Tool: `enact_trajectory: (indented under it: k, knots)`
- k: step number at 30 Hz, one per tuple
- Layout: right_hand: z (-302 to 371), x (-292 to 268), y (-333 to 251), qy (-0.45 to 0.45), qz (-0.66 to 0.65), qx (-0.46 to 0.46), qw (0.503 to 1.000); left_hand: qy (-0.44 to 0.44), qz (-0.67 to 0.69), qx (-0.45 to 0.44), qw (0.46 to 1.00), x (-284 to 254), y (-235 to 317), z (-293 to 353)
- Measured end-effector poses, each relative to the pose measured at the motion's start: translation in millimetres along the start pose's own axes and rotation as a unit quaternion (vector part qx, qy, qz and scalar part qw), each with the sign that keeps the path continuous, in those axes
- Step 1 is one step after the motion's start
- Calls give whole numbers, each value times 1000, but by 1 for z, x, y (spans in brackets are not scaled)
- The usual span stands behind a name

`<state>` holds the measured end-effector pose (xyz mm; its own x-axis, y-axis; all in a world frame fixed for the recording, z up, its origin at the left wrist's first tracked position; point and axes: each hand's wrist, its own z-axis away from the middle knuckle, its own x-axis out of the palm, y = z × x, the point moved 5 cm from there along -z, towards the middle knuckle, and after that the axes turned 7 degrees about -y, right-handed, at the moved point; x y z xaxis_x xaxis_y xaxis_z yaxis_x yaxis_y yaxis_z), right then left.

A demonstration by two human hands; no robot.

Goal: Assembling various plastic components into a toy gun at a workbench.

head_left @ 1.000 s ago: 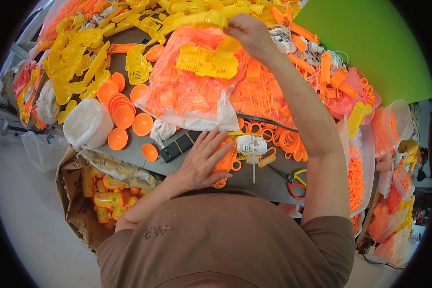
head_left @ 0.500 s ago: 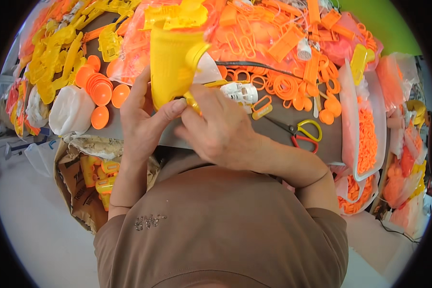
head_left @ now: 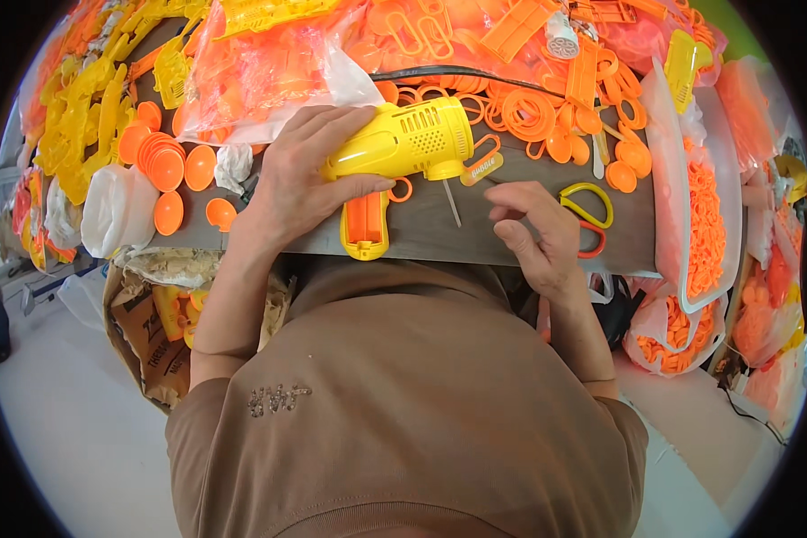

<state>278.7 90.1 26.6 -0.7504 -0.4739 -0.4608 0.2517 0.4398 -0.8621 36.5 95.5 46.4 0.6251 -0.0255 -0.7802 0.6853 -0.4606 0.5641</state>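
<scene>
My left hand (head_left: 300, 175) is closed round a yellow toy bubble gun (head_left: 403, 142), its vented barrel lying sideways to the right. The gun's handle (head_left: 365, 224), with an orange inset, points toward me. From a short round spout on the barrel's near side, a thin grey stick (head_left: 454, 204) reaches down toward the table; whether it is attached I cannot tell. My right hand (head_left: 540, 233) hovers right of the gun, fingers loosely curled and thumb apart, with nothing seen in it. Scissors (head_left: 585, 220) with yellow and red handles lie just beyond it.
Orange rings (head_left: 527, 115), scoops (head_left: 164, 166) and yellow shell parts (head_left: 72, 134) crowd the table. A clear bin (head_left: 671, 179) of small orange pieces stands at the right edge. Below the table, a paper sack (head_left: 143, 345) holds yellow guns at left; an orange-filled bag (head_left: 663, 350) sits at right.
The gun has gone from upright to sideways, its handle now in sight. My right hand has let go of it and moved right. The white part on the table is no longer seen.
</scene>
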Motion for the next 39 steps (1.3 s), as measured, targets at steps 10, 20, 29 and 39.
enact_trajectory:
  k: [10, 20, 29, 39]
  knots:
    - [0, 12, 10, 1, -11, -12, 1000, -14, 0, -21, 1000, 10, -11, 1]
    - [-1, 17, 13, 11, -11, -16, 1000, -10, -37, -12, 999, 14, -7, -2]
    - [-2, 39, 31, 36, -243, 221, 944, 8, -48, -4, 999, 17, 7, 17]
    - [-9, 51, 29, 44, -328, 250, 910, 27, 58, -26, 998, 17, 1, 26]
